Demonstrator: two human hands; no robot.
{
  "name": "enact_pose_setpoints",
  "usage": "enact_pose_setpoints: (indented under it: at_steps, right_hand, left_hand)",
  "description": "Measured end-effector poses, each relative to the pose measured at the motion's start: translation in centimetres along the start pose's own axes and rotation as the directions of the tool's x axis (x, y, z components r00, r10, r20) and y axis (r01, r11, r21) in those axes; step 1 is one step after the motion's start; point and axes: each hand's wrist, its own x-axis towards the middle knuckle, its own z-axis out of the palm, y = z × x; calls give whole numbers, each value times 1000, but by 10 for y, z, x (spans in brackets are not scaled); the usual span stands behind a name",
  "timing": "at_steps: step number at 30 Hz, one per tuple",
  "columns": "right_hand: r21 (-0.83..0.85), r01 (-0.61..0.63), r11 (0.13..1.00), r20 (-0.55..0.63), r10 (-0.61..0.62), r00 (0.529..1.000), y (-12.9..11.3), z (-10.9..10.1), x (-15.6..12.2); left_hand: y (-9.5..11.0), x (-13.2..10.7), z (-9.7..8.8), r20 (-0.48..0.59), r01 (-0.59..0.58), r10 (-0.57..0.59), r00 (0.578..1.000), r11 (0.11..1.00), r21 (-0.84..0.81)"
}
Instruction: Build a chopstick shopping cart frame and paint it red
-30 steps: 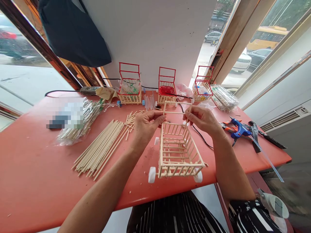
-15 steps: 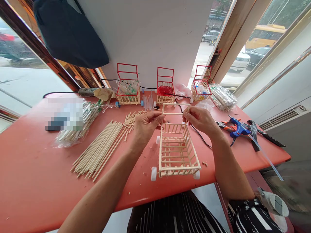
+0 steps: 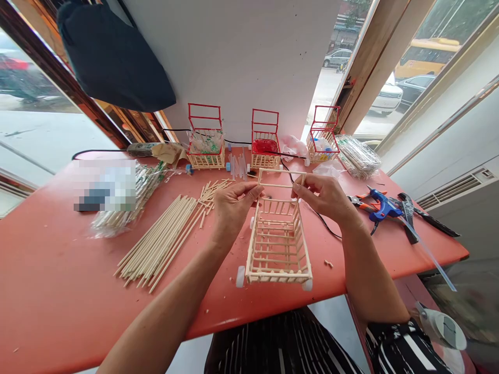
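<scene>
One broad red table across most of the view, with a pale wall upright behind and a dark blue cloth hanging at the upper left.

Near the front edge, right of centre, one open-topped stick cart of pale wood, with slatted sides, a barred floor and a handle frame rising at the far end. Contact with the table hard to tell from this angle.

Left of the cart, well apart, a pile of long sticks laid slantwise. Beyond the pile, a plastic-wrapped bundle, partly covered by a pixelated patch. Along the far side, spaced out before the wall, three carts with red handles: the left cart full of clear and green plastic, the middle cart with something red inside, the right cart with white and blue contents.

Left hand at the left post of the handle frame, grip narrow, thumb and fingertips pinching the wood. Right hand opposite, grip just as narrow, pinching the right post.

Off to the right, a blue glue gun beside orange-handled pliers. Past the long pile's far end, short cut sticks in a jumble. Low on the cart's left, a white wheel. Smallest of all, a few wood offcuts on the table, right of the cart.
</scene>
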Motion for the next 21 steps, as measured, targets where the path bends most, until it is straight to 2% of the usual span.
enact_pose_setpoints:
  at_steps: [7,13,17,21]
  right_hand:
    - [34,-46,998,5,45,999,7,2,1]
    - [21,-70,997,6,70,998,6,1,2]
    - [30,-52,998,10,52,999,4,1,2]
    - [16,-40,999,13,39,999,1,3,0]
  left_hand:
    - [3,2,3,66,95,-90,994,992,-80]
    - [9,6,-5,173,213,-187,967,966,-148]
    - [13,7,-12,247,206,-162,955,965,-164]
    - [13,5,-12,201,137,-105,974,979,-152]
